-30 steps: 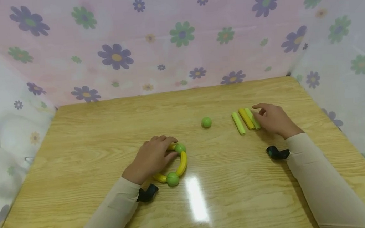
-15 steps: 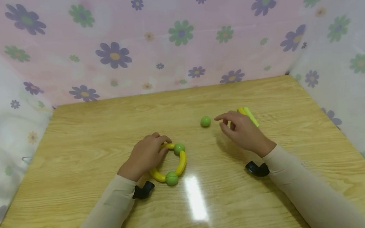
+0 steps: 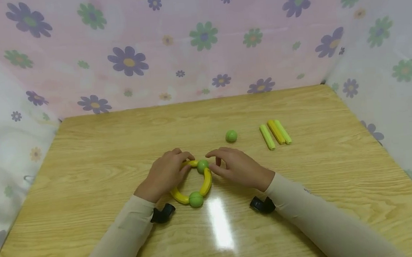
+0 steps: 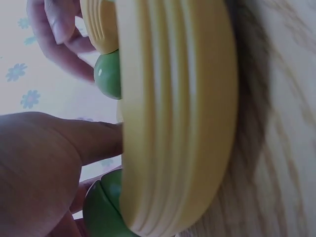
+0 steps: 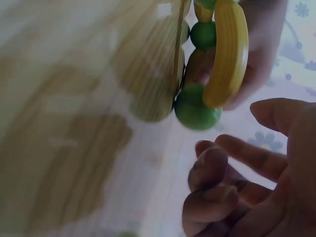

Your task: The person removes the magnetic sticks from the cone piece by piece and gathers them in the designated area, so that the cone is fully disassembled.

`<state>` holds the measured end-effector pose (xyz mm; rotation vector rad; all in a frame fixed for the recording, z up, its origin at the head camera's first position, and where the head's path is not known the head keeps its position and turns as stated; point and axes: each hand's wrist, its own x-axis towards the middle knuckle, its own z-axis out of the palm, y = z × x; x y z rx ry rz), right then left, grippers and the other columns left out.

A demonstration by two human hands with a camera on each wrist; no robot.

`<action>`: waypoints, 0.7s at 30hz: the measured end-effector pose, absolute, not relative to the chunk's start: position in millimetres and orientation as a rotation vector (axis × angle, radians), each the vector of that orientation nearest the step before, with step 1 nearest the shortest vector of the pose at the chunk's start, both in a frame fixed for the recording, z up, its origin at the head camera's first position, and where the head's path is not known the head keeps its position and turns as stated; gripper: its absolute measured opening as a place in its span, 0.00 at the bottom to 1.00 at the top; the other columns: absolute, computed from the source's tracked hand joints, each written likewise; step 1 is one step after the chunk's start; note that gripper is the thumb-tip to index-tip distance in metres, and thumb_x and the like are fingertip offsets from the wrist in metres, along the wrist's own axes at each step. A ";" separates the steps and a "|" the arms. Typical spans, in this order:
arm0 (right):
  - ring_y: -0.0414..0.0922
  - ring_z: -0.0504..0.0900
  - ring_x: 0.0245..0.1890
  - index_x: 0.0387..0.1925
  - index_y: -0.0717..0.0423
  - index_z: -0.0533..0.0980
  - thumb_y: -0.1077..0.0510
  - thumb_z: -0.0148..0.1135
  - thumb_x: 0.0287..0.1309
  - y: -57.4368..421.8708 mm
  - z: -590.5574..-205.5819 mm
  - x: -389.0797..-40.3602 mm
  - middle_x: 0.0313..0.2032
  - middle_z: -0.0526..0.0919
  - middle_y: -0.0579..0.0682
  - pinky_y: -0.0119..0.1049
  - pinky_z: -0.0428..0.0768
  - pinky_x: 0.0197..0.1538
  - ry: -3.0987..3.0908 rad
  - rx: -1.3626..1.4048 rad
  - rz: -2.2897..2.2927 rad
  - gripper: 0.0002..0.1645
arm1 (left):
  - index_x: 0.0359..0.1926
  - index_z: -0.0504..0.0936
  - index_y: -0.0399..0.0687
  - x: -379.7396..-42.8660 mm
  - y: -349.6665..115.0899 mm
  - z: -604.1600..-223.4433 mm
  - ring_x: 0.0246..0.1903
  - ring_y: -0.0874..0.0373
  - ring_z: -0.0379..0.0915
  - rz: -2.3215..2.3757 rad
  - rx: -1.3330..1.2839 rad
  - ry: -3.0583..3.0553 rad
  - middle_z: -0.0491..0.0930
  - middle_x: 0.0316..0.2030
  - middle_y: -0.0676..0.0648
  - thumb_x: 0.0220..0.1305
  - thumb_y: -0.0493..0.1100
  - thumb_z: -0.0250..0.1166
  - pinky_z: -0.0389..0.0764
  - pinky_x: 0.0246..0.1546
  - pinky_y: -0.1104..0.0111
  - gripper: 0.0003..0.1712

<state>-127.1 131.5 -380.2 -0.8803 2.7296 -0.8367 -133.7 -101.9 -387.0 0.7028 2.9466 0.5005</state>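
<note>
currently, the ring (image 3: 207, 183) lies on the worktop (image 3: 119, 135), slightly nearer its left edge; the left hand (image 3: 167, 174) grips it, apparently for steadiness. the right hand (image 3: 240, 168), thumb and fingers parted, holds nothing beside it. ball (image 3: 231, 135) and sticks (image 3: 276, 132) lie toward the back edge.

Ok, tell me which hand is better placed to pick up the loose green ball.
Probably the right hand: it is nearer the loose green ball and holds nothing, while the left hand grips the yellow-and-green ring.
</note>
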 end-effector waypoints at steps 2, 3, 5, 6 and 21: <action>0.37 0.72 0.25 0.65 0.57 0.73 0.47 0.57 0.72 123.2 -380.1 -130.1 0.33 0.79 0.45 0.31 0.74 0.30 2.691 -0.863 -0.842 0.27 | 0.51 0.85 0.52 -134.3 -102.3 -386.2 0.36 0.56 0.75 0.507 0.704 2.946 0.82 0.42 0.48 0.69 0.46 0.66 0.79 0.37 0.62 0.12; 0.37 0.73 0.26 0.65 0.58 0.73 0.47 0.58 0.71 119.5 -380.1 -131.3 0.33 0.79 0.44 0.31 0.74 0.31 2.673 -0.858 -0.837 0.28 | 0.51 0.85 0.52 -134.5 -102.5 -385.8 0.36 0.56 0.75 0.506 0.703 2.943 0.82 0.41 0.48 0.69 0.46 0.66 0.79 0.37 0.62 0.12; 0.37 0.74 0.28 0.65 0.59 0.73 0.48 0.59 0.70 113.8 -379.7 -133.9 0.33 0.79 0.44 0.30 0.74 0.32 2.644 -0.858 -0.831 0.29 | 0.51 0.85 0.51 -135.3 -102.8 -384.4 0.35 0.57 0.75 0.502 0.700 2.939 0.81 0.41 0.49 0.69 0.46 0.65 0.79 0.36 0.63 0.12; 0.37 0.74 0.28 0.65 0.59 0.73 0.48 0.60 0.70 111.9 -379.4 -135.1 0.32 0.79 0.44 0.30 0.74 0.32 2.637 -0.867 -0.823 0.28 | 0.51 0.85 0.51 -135.7 -102.9 -383.1 0.35 0.57 0.74 0.502 0.699 2.938 0.81 0.40 0.49 0.69 0.46 0.65 0.79 0.36 0.63 0.12; 0.36 0.74 0.24 0.57 0.54 0.76 0.50 0.62 0.68 111.5 -390.3 -139.0 0.27 0.79 0.42 0.30 0.74 0.29 2.589 -0.827 -0.809 0.20 | 0.51 0.86 0.52 -135.4 -104.1 -385.6 0.36 0.57 0.75 0.533 0.653 2.918 0.80 0.39 0.50 0.68 0.48 0.67 0.78 0.36 0.64 0.13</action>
